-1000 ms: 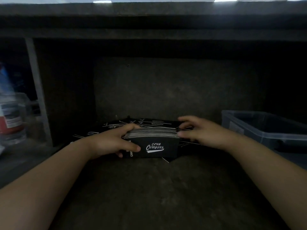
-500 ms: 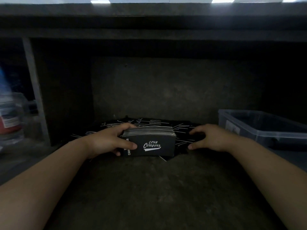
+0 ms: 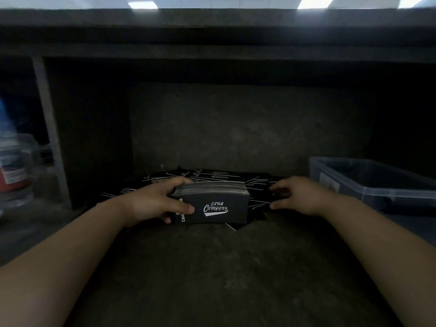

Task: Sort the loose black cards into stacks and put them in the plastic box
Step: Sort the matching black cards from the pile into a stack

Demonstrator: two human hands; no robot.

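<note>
Clasping a thick, square-edged black card stack (image 3: 213, 204), left grip (image 3: 151, 205).

- Card stack (image 3: 213, 204): black faces, white "Club Camping" script, pale grey edges.
- Loose cards (image 3: 219, 177): black, thin white edges.
- Plastic box (image 3: 368, 182): translucent grey-blue.

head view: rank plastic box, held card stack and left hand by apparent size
1. plastic box, largest, though cut off by the frame.
2. card stack and left hand: look alike, unranked.

Card stack (image 3: 212, 205) on edge amid loose black cards (image 3: 213, 175), plastic box (image 3: 377, 188) rightward.
</note>
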